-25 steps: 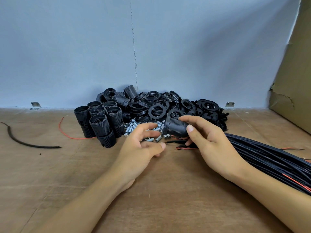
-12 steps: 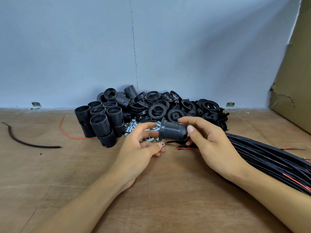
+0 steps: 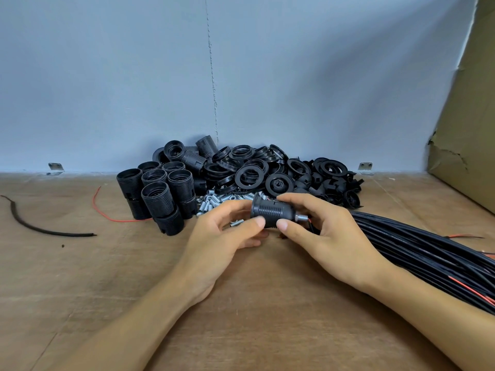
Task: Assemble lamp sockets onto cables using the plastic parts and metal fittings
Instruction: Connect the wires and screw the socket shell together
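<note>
A black ribbed lamp socket lies on its side above the table, a threaded metal fitting sticking out of its right end with red wire behind it. My left hand grips the socket's left, flanged end with thumb and fingers. My right hand holds the right part, thumb under the body and fingers over the top. A bundle of black cables runs off to the right from behind my right hand.
Threaded black socket bodies stand at the back left, beside a heap of black rings and caps. Small metal fittings lie in front of the heap. A loose black cable piece and a red wire lie left. Cardboard stands right.
The socket has turned so its flange points left and the metal fitting now shows at its right end. My left hand has come up and taken hold of the socket's left end.
</note>
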A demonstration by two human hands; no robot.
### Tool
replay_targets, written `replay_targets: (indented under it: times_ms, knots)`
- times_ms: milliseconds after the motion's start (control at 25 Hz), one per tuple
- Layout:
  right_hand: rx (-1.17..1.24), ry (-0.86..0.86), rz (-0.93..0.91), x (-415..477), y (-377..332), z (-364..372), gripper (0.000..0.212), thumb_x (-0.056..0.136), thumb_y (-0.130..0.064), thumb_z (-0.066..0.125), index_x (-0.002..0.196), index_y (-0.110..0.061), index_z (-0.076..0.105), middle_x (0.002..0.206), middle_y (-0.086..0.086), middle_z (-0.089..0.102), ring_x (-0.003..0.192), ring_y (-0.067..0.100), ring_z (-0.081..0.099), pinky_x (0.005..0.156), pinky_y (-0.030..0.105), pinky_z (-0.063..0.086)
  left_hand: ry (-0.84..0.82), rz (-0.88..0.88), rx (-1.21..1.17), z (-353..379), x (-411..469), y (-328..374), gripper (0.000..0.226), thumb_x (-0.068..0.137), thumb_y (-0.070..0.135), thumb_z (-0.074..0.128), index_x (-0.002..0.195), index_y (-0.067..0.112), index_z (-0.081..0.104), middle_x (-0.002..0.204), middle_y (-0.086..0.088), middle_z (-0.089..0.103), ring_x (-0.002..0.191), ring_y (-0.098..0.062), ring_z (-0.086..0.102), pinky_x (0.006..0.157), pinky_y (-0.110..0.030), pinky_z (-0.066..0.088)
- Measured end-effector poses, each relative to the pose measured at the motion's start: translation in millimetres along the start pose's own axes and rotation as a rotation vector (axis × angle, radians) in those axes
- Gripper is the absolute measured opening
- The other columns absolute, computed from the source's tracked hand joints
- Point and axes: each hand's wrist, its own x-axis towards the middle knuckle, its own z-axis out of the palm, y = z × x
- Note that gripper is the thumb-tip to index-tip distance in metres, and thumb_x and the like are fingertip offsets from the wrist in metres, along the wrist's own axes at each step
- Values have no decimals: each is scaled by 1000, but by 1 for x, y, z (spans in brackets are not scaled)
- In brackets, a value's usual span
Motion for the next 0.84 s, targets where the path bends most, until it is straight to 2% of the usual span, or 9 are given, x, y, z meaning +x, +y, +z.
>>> replay_targets:
  times_ms: [120, 240, 360, 440, 600, 640, 720, 800, 840]
  knots:
    - [-7, 11, -22, 0, 0, 0, 37, 93, -29, 67, 130, -30, 62, 118, -22, 67, 114, -4, 60, 97, 12, 43, 24, -11, -25, 2, 0, 2, 48, 81, 43, 73, 121, 17, 70, 113, -8, 76, 96, -28, 76, 82, -34, 63]
    - [44, 50, -15, 0, 1, -1, 33, 95, -24, 66, 128, -29, 63, 115, -19, 68, 109, -3, 62, 89, 8, 44, 45, -23, -33, 3, 0, 0, 41, 90, 19, 75, 128, 28, 63, 122, 0, 72, 95, -27, 77, 84, -38, 63]
    - [104, 51, 15, 1, 1, -2, 32, 96, -29, 62, 127, -34, 61, 112, -23, 68, 104, 0, 65, 88, 15, 50, 33, -56, 30, 1, 1, -4, 64, 84, -4, 77, 130, 36, 59, 129, 2, 66, 96, -26, 77, 96, -46, 57]
    - [91, 35, 8, 1, 2, -2, 32, 96, -29, 62, 128, -34, 61, 114, -23, 68, 109, -1, 63, 92, 17, 49, 34, -54, 32, 1, 0, -3, 69, 73, 10, 85, 130, 39, 60, 125, 5, 68, 96, -25, 77, 96, -46, 57]
    - [71, 28, -4, 1, 3, -2, 33, 97, -29, 62, 129, -33, 61, 115, -23, 68, 112, -2, 62, 96, 19, 48, 44, -83, -40, 5, 0, 3, 67, 69, 49, 86, 129, 32, 61, 114, 0, 74, 91, -28, 77, 77, -33, 62]
    - [73, 31, -6, 1, 3, -2, 32, 97, -29, 62, 129, -34, 61, 115, -24, 67, 110, -2, 62, 95, 19, 49, 57, -82, -44, 5, 0, 3, 62, 75, 46, 85, 129, 30, 61, 112, -2, 74, 90, -29, 77, 75, -32, 62]
    - [93, 44, 5, 2, 3, -2, 32, 97, -30, 62, 128, -35, 61, 115, -25, 67, 105, 1, 64, 93, 24, 52, 69, -73, 2, 4, 0, 2, 50, 86, 21, 81, 129, 31, 60, 114, -1, 72, 88, -28, 77, 80, -36, 62]
    - [118, 47, 15, 2, 3, -2, 32, 97, -32, 61, 129, -35, 61, 115, -24, 67, 104, 4, 65, 93, 30, 54, 49, -87, 102, 4, 0, 0, 60, 83, -2, 78, 127, 35, 59, 119, 1, 68, 90, -26, 77, 92, -41, 59]
    - [122, 42, 14, 1, 3, -2, 32, 97, -33, 60, 129, -35, 61, 115, -24, 68, 104, 4, 66, 93, 30, 54, 42, -89, 133, 3, -1, -1, 64, 80, -3, 79, 126, 37, 60, 119, 3, 68, 91, -25, 77, 95, -42, 58]
